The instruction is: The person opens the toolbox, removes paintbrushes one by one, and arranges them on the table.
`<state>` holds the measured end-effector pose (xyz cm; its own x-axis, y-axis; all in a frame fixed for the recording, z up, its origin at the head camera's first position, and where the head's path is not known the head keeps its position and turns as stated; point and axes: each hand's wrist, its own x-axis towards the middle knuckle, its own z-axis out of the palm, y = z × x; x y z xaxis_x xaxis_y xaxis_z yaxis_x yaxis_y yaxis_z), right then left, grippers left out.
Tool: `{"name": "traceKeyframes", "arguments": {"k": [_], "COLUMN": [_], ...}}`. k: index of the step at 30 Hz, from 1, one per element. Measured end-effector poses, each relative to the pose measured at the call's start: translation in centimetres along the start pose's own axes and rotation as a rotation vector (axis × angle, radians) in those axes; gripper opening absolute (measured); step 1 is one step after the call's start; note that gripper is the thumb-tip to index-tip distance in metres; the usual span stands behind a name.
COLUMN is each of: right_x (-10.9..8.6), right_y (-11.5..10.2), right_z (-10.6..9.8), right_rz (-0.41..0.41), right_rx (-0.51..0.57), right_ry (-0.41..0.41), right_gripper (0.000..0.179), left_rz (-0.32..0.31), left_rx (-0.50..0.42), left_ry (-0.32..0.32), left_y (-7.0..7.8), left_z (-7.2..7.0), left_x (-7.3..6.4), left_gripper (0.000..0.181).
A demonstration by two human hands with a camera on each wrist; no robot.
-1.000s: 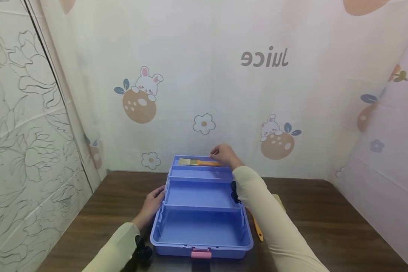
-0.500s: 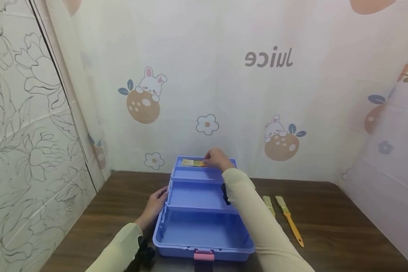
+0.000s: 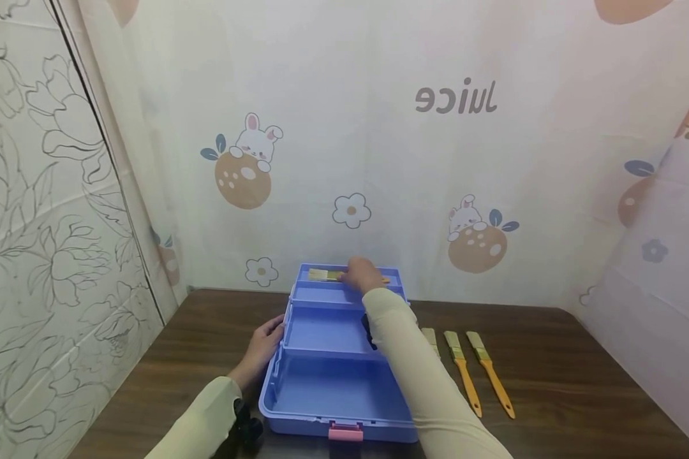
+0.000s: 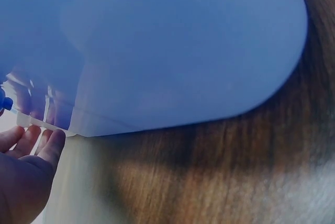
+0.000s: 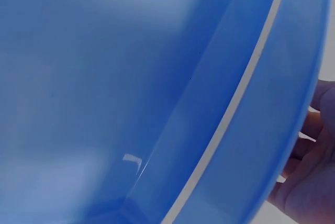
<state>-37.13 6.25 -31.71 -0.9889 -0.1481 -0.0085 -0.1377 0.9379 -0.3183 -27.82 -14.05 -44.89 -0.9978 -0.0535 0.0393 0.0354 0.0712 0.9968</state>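
Observation:
A blue-purple toolbox (image 3: 298, 428) stands with its stepped trays unfolded toward the back. Against its left side rests my left hand (image 3: 261, 350); in the left wrist view its fingertips (image 4: 56, 136) touch the smooth blue wall. My right hand (image 3: 363, 275) reaches over the box to the rearmost tray (image 3: 392, 274). There it pinches a paintbrush (image 3: 321, 275) that lies crosswise, bristles to the left, its handle partly covered by the hand. The right wrist view shows mostly blue plastic, with the right hand (image 5: 309, 177) behind an edge and its fingertips hidden.
On the brown wooden table (image 3: 574, 382) right of the box lie two paintbrushes with orange handles, the outer paintbrush (image 3: 496, 386) and the inner paintbrush (image 3: 466, 382). Another paintbrush (image 3: 429, 336) is half covered by the right sleeve. A patterned curtain (image 3: 344, 159) hangs behind.
My right hand has moved left and down onto the paintbrush in the rearmost tray. The right sleeve has shifted left, uncovering brushes on the table. My left hand stays at the box's side.

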Motion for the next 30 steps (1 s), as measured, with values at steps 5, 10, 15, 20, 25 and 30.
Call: {"name": "traceKeyframes", "arguments": {"k": [5, 10, 15, 20, 25, 30], "right_x": [0.21, 0.32, 0.53, 0.86, 0.94, 0.84], "right_y": [-0.40, -0.55, -0.50, -0.40, -0.23, -0.21], "right_z": [0.19, -0.10, -0.06, 0.10, 0.17, 0.15], "right_rz": [0.045, 0.068, 0.073, 0.070, 0.057, 0.048], "right_rx": [-0.020, 0.010, 0.040, 0.057, 0.085, 0.132], "right_ry": [0.007, -0.015, -0.021, -0.017, 0.010, 0.023], "right_gripper": [0.028, 0.027, 0.023, 0.021, 0.016, 0.017], "left_rz": [-0.002, 0.003, 0.001, 0.001, -0.012, 0.000], "left_rx": [0.001, -0.001, 0.006, 0.022, 0.022, 0.012], "left_ry": [-0.003, 0.008, 0.006, 0.017, 0.008, 0.009], "left_y": [-0.05, -0.02, 0.10, 0.20, 0.55, 0.62], "left_z": [-0.06, -0.04, -0.04, -0.04, -0.07, -0.04], "left_x": [0.14, 0.29, 0.27, 0.18, 0.05, 0.04], "left_gripper": [0.044, 0.044, 0.043, 0.043, 0.042, 0.042]}}
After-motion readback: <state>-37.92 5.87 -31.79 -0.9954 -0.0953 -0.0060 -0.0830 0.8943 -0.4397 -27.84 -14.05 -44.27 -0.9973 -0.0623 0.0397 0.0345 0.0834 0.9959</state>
